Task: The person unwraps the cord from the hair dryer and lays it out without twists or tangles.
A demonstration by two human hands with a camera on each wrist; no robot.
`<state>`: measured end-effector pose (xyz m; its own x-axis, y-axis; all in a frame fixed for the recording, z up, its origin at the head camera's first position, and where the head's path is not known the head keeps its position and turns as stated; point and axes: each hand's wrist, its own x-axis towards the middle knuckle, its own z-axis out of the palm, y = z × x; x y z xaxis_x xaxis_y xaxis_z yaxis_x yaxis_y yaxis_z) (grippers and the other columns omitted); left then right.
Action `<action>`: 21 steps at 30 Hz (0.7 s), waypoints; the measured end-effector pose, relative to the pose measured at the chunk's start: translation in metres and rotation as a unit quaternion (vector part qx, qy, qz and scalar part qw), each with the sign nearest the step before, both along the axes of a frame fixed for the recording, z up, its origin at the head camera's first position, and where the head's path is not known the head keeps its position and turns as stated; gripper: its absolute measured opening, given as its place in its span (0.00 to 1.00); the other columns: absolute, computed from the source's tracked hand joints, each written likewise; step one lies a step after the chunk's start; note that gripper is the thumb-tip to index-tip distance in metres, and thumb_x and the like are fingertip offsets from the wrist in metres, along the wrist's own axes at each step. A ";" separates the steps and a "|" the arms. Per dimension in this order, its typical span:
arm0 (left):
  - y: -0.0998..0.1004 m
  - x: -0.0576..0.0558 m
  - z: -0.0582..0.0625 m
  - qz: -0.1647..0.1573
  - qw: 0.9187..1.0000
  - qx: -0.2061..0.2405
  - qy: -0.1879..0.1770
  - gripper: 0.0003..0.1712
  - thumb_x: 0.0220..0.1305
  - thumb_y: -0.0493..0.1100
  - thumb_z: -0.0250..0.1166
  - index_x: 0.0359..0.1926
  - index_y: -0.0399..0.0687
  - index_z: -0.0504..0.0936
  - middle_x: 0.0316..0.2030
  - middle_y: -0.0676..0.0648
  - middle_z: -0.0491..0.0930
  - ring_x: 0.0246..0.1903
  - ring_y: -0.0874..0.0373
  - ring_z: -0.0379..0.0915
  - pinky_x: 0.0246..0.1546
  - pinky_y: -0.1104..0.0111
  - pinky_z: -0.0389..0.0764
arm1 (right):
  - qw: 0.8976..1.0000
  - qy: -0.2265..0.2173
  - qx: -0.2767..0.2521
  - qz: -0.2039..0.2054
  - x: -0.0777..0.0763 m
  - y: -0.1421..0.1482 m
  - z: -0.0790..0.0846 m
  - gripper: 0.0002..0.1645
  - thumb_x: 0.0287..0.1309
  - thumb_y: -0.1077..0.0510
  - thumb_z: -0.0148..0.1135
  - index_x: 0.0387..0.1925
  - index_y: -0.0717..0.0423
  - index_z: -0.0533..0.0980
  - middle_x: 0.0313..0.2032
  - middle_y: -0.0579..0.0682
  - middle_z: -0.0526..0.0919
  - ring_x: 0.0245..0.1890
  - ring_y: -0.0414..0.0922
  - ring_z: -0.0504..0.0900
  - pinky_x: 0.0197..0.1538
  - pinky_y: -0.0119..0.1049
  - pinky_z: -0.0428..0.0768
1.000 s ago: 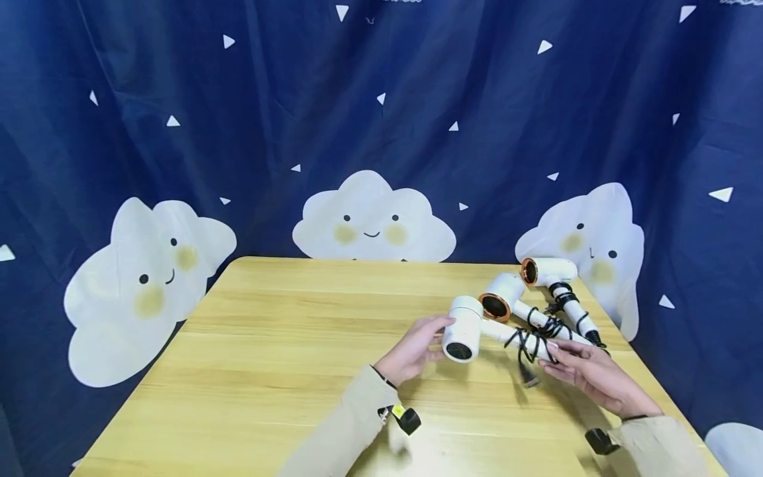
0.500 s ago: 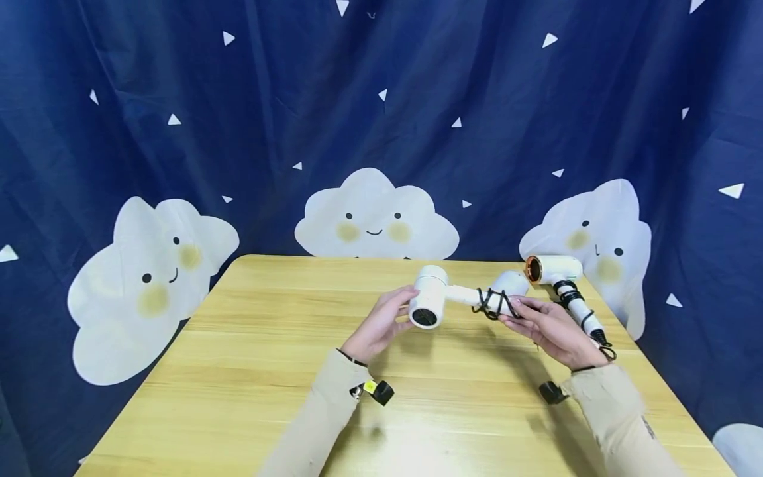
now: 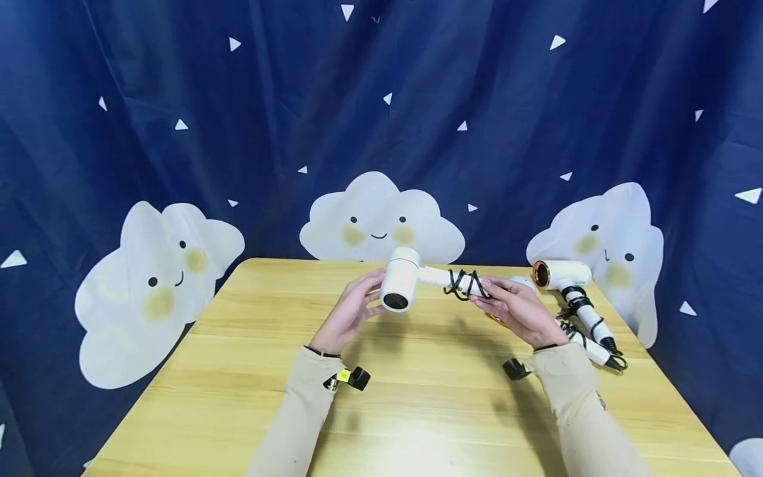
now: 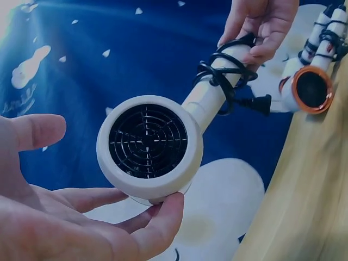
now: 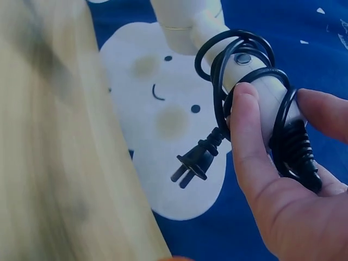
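White T-shaped hair dryer: aloft, crosswise, nearly parallel to the wooden bench's far edge!
Left hand: fingers against barrel, thumb clear
Right hand: pinching handle

This is a curtained-off nook, whether of a home or a studio cannot be told, shown by a navy curtain with smiling clouds beyond the left grip and right grip, and a wood-grain surface beneath them.
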<state>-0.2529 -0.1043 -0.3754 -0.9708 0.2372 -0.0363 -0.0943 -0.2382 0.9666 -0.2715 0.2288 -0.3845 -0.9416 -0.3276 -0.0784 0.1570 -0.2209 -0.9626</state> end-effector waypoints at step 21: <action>-0.081 -0.031 -0.019 -0.050 0.943 -0.282 0.167 0.46 0.74 0.57 0.62 0.83 0.63 0.48 0.84 0.47 0.42 0.79 0.39 0.52 0.74 0.39 0.62 | 0.997 0.000 -0.074 0.028 -0.024 -0.052 -0.023 0.08 0.75 0.61 0.58 0.49 0.54 0.81 0.46 0.49 0.86 0.41 0.43 0.90 0.54 0.33 0.86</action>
